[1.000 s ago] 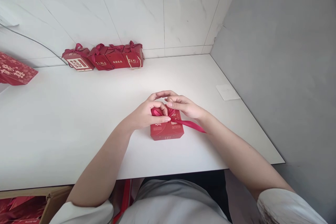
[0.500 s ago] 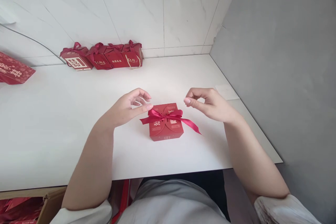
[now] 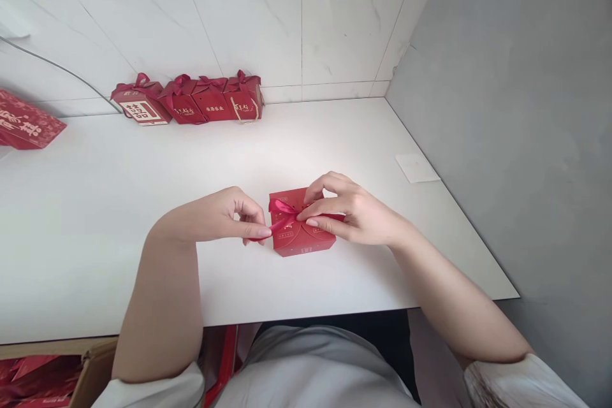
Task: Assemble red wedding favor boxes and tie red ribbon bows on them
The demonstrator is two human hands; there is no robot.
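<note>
"On the white table, between the two hands, sits the red box, flat on its base, pale print and curved flaps across the top!"

"And the ribbon?"

"Glossy, deep red, tied in a bow over those flaps: a loop lies toward the left, one tail slants down off the left side, and more of it runs out to the right."

"Who's got what?"

"The left hand, just beside the box, has that left tail, thumb and fingertips together, clamped on it. The right hand arches over the right side, fingertips at the knot, with ribbon between thumb and forefinger. Whether they're pressed tight, I can't tell."

"Further out?"

"Back against the tiled wall, four red boxes side by side, ribbons on top, a gold cord on the rightmost! A thin cable slopes down to the leftmost. Far left, another red box, only partly in view. Over right, a white paper square lies near the grey wall."

"And below?"

"Lower left, an open cardboard carton, red packaging inside."
</note>
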